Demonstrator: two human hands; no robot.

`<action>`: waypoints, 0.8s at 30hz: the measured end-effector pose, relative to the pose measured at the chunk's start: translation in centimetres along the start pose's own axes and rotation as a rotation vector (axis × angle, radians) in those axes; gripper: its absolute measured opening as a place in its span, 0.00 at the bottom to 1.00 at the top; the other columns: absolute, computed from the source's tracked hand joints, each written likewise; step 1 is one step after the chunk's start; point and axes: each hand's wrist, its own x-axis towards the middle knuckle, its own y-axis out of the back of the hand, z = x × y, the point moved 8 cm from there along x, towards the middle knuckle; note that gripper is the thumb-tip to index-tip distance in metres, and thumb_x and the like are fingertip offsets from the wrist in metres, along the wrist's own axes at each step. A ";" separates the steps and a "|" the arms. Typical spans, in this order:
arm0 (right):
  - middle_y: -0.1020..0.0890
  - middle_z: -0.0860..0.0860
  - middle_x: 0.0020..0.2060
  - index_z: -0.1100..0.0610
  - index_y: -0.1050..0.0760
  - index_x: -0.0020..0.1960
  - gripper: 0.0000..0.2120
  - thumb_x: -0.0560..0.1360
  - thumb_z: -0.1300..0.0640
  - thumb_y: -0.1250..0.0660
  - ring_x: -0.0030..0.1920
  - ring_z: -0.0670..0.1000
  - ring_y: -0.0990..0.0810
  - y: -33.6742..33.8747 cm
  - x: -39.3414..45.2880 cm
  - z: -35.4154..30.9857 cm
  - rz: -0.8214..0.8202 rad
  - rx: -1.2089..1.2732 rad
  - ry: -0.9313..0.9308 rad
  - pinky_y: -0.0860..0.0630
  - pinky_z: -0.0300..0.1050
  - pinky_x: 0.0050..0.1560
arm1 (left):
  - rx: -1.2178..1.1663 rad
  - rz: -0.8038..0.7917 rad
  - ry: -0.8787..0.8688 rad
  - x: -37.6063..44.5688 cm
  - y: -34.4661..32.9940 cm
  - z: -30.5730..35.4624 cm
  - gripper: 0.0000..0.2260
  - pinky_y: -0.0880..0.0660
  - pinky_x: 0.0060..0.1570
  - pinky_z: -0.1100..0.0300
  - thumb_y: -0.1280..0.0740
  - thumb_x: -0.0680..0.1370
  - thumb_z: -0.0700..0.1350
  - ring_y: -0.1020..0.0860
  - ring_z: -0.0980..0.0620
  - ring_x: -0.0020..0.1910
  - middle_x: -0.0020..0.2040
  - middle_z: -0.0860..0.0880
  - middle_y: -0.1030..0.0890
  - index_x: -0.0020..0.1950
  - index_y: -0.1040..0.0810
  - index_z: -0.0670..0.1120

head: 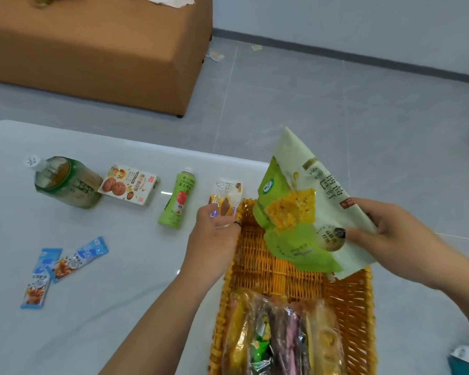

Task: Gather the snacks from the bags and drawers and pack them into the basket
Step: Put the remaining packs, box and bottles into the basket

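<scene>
Basket [344, 301] sits on the table's [119, 307] right edge, packets [282, 342] filling its near end. Right hand [390, 234] pinches the green bag [295, 212] above the free far half; better lay it flat there. Left hand [214, 231] grips the far-left rim, fingers curled, steadying it.

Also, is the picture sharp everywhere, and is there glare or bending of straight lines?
Head view: the wide lens bends the table edge and the floor lines; a small bright glare spot lies on the table beside the green bottle; the wrapped snacks in the basket look soft; the print on the green bag in the right hand is readable; shadows are faint.
</scene>
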 end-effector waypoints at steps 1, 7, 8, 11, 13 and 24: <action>0.15 0.46 0.42 0.44 0.22 0.50 0.14 0.78 0.63 0.36 0.38 0.53 0.17 0.6 -0.2 1.1 -0.016 -0.020 0.007 0.20 0.53 0.38 | 0.027 -0.006 -0.013 -0.2 -1.2 0.1 0.22 0.22 0.39 0.66 0.34 0.79 0.40 0.22 0.65 0.38 0.61 0.55 0.23 0.70 0.36 0.54; 0.18 0.34 0.46 0.32 0.24 0.51 0.21 0.78 0.61 0.36 0.45 0.42 0.19 1.5 -0.5 5.6 -0.159 -0.204 0.117 0.22 0.42 0.44 | 0.234 0.000 -0.142 0.3 -4.9 0.7 0.28 0.26 0.54 0.62 0.34 0.79 0.41 0.26 0.57 0.60 0.66 0.53 0.27 0.75 0.41 0.53; 0.18 0.35 0.47 0.33 0.25 0.53 0.19 0.78 0.60 0.36 0.47 0.42 0.19 1.2 -0.5 6.2 -0.188 -0.253 0.126 0.22 0.43 0.47 | 0.258 0.000 -0.163 0.6 -5.3 0.6 0.29 0.25 0.56 0.60 0.33 0.78 0.41 0.26 0.57 0.61 0.66 0.54 0.28 0.76 0.42 0.54; 0.18 0.36 0.50 0.37 0.25 0.58 0.16 0.80 0.58 0.39 0.49 0.43 0.20 -0.4 -0.5 7.6 -0.292 -0.400 0.134 0.22 0.44 0.48 | 0.292 -0.028 -0.225 1.2 -6.2 0.1 0.31 0.24 0.53 0.62 0.33 0.78 0.39 0.26 0.58 0.62 0.65 0.56 0.29 0.75 0.41 0.61; 0.18 0.37 0.49 0.37 0.25 0.59 0.17 0.80 0.58 0.40 0.48 0.43 0.20 -1.3 0.1 8.0 -0.320 -0.450 0.151 0.22 0.45 0.47 | 0.383 -0.034 -0.280 1.6 -6.6 -0.4 0.28 0.26 0.60 0.59 0.34 0.79 0.39 0.29 0.57 0.66 0.66 0.56 0.28 0.74 0.37 0.61; 0.21 0.47 0.62 0.45 0.25 0.65 0.20 0.80 0.63 0.41 0.60 0.53 0.24 -6.2 8.7 11.6 -0.203 -0.447 0.148 0.24 0.50 0.53 | 1.004 0.162 -0.326 4.5 -5.2 -2.0 0.17 0.38 0.69 0.53 0.33 0.79 0.47 0.42 0.46 0.72 0.70 0.45 0.32 0.67 0.25 0.51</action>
